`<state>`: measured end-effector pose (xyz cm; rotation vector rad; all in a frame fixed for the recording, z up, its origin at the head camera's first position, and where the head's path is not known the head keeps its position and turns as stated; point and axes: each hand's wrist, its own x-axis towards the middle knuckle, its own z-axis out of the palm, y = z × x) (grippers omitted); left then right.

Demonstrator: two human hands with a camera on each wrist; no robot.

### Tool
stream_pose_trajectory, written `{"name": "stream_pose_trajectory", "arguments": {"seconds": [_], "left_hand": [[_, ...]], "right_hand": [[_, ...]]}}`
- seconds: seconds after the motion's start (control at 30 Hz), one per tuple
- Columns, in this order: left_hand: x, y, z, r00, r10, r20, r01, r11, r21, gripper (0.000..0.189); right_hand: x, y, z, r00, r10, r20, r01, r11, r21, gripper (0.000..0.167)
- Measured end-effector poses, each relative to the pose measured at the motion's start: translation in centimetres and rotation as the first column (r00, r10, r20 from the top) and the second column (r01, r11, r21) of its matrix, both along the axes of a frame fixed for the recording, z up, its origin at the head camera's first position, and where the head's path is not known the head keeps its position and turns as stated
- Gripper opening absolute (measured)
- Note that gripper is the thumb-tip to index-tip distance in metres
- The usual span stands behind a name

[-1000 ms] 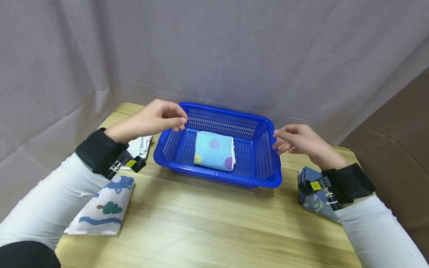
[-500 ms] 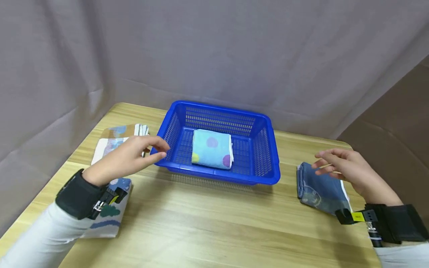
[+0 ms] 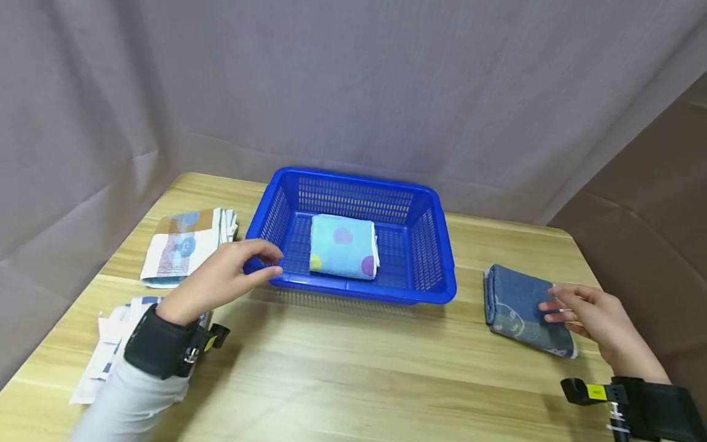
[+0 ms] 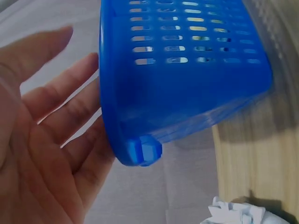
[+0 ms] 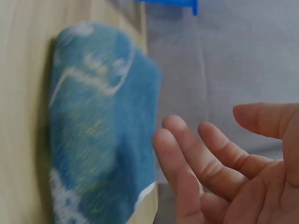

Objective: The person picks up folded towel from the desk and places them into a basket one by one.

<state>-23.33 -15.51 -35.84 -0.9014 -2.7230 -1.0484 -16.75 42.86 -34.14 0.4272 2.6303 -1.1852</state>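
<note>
My left hand (image 3: 226, 273) hovers at the near left corner of a blue plastic basket (image 3: 353, 283), fingers loosely bent with nothing between them. The left wrist view has some fingertips hidden behind the basket's rim (image 4: 106, 84); contact cannot be told. Inside the basket lies a folded light-blue towel (image 3: 342, 245) with purple and yellow dots. Over on the right, my right hand (image 3: 593, 316) is above the right side of a folded dark-blue towel (image 3: 516, 307). Its fingers are apart and slightly bent, gripping nothing, beside the towel (image 5: 103, 121) in the right wrist view.
A folded white and brown towel (image 3: 182, 245) lies left of the basket. Nearer, a white towel with blue patterns (image 3: 113, 344) is partly covered by my left forearm. The wooden table (image 3: 353, 368) ends at a grey cloth backdrop (image 3: 353, 92).
My right hand has moved right and nearer, from the basket's right rim to the dark-blue towel. My left hand has drawn back from over the basket's left side to its near left corner.
</note>
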Motion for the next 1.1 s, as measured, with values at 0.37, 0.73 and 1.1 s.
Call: {"name": "stream_pose_trajectory", "arguments": {"seconds": [0.37,0.73,1.1], "left_hand": [[0.6,-0.9,-0.1,0.999,0.037,0.038,-0.037,0.999,-0.010,0.027],[0.3,-0.9,-0.5,0.999,0.047,-0.019,-0.047,0.999,0.000,0.019],[-0.3,-0.1,-1.2,0.999,-0.002,-0.046,0.000,0.999,-0.040,0.014]], "right_hand": [[0.3,0.7,-1.1,0.983,-0.138,-0.123,0.148,0.986,0.074,0.055],[-0.4,2.8,-3.2,0.988,-0.148,-0.038,0.151,0.985,0.089,0.072],[-2.1,3.5,-4.8,0.990,-0.135,0.047,0.121,0.967,0.223,0.090]]}}
